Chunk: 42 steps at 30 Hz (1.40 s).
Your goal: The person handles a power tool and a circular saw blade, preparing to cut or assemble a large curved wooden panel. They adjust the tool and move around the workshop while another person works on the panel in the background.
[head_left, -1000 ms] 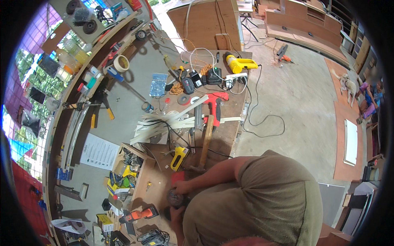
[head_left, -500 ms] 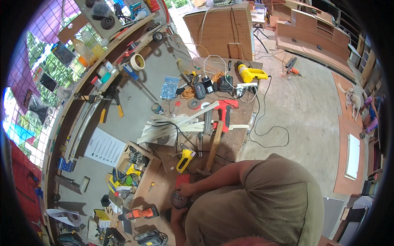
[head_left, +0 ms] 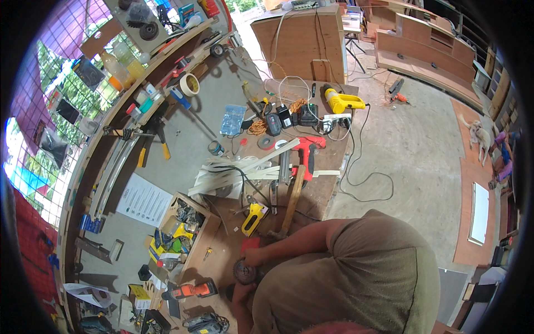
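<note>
A round dark disc (head_left: 244,272) with a patterned face is held close against my body, at the bench edge. My right hand (head_left: 255,258) grips it from its far side, fingers closed. On the near side my left hand (head_left: 243,291) is closed at the lower rim, partly hidden by the disc and my torso. Whether the disc belongs to a larger tool I cannot tell. A flat red piece (head_left: 250,244) lies just beyond my right hand. Past it are a hammer (head_left: 293,201) with a wooden handle and a yellow staple gun (head_left: 255,217).
An open wooden box (head_left: 207,229) of small parts stands on the bench, with an orange-black power tool (head_left: 192,290) nearer. Farther off are pale strips (head_left: 222,181), a red glue gun (head_left: 307,156), chargers with cords, and a yellow heat gun (head_left: 342,101). A dog (head_left: 477,139) is at right.
The view has shifted very slightly, carrying the bench things a little to the right. My hands keep about the same hold, and the disc's face looks slightly turned.
</note>
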Motion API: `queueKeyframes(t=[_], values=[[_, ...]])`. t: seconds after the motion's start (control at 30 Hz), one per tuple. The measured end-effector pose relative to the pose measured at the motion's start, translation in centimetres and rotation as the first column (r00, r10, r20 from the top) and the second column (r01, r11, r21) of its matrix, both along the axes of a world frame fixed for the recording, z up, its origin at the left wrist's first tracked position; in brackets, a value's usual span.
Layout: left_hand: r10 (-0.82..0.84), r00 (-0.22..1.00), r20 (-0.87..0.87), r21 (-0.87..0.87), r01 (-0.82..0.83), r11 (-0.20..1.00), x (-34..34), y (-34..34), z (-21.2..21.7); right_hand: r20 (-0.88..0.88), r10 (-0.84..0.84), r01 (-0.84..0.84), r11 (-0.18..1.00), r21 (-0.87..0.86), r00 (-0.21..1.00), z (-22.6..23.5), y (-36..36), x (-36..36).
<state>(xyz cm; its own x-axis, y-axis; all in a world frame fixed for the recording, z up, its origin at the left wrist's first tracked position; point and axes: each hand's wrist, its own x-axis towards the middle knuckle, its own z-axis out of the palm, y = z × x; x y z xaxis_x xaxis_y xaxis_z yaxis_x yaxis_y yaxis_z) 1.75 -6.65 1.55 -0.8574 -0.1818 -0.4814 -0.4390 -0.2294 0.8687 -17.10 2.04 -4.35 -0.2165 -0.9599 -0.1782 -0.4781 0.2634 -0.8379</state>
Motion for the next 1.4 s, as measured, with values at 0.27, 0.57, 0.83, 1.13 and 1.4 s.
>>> queueKeyframes(t=[0.27,0.57,0.83,1.13,1.4], values=[[0.01,1.0,0.004,0.02,-0.01,1.0,0.8,0.1,-0.2,0.132,-0.033,0.012,0.987,0.158,0.991,4.0,1.1,-0.2],[-0.021,1.0,0.01,0.014,0.021,1.0,0.3,-0.1,-0.3,0.185,-0.044,0.031,0.997,0.068,0.982,4.3,1.7,0.0],[-0.007,0.999,-0.037,0.011,0.008,1.0,-1.0,0.8,0.8,0.175,-0.099,0.093,0.995,0.045,0.98,6.3,3.2,-0.6],[-0.113,0.986,0.123,-0.367,0.151,0.918,0.4,-1.4,-2.1,0.155,-0.096,0.073,0.986,0.146,0.983,2.8,0.9,-0.1],[-0.064,0.998,0.024,-0.184,0.067,0.981,-1.4,-0.3,-0.7,0.105,-0.07,0.047,0.978,0.205,0.992,1.8,0.0,-2.3]])
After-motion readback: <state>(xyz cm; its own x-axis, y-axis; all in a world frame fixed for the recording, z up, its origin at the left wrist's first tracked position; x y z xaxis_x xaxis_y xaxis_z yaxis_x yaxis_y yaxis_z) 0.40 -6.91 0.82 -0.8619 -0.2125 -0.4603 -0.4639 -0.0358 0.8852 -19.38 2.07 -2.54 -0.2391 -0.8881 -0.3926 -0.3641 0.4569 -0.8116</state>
